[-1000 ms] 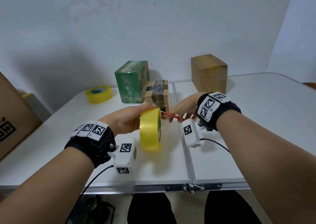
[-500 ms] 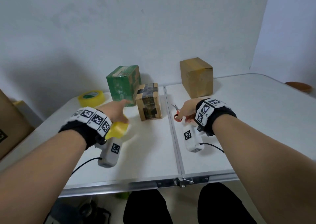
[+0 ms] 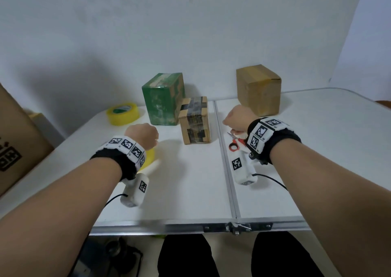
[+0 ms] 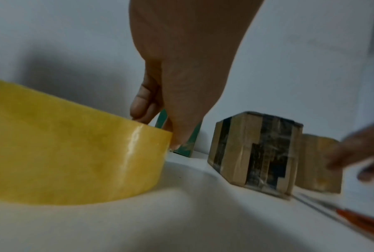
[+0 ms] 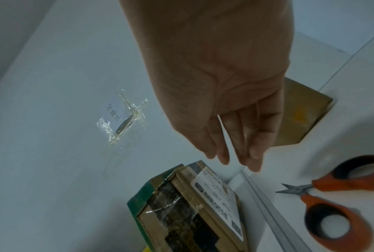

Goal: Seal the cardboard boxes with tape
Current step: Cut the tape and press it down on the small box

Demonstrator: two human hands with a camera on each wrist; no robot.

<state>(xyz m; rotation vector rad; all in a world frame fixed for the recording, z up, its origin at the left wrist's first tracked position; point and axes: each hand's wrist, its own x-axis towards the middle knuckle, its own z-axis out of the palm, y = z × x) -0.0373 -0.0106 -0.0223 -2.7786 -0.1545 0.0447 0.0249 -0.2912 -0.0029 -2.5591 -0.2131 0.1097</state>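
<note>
My left hand (image 3: 141,135) reaches down onto a yellow tape roll (image 3: 149,158) lying flat on the white table (image 3: 190,192). In the left wrist view the thumb (image 4: 177,141) presses the roll (image 4: 73,153) from outside, with fingers curled over its rim. My right hand (image 3: 237,118) hovers with straight fingers (image 5: 252,153) and holds nothing. Orange-handled scissors (image 3: 236,143) lie on the table under it. Three boxes stand behind: a green one (image 3: 163,99), a small brown one (image 3: 195,121) with dark tape strips, and a plain brown one (image 3: 258,89).
A second yellow tape roll (image 3: 122,112) lies at the back left. A large cardboard carton (image 3: 17,139) stands beside the table's left edge. A metal seam (image 3: 226,160) splits the table. A taped note (image 5: 121,117) hangs on the wall.
The left hand brought the tape roll from upright in the air down flat onto the table at the left. The right hand laid the scissors down and let go.
</note>
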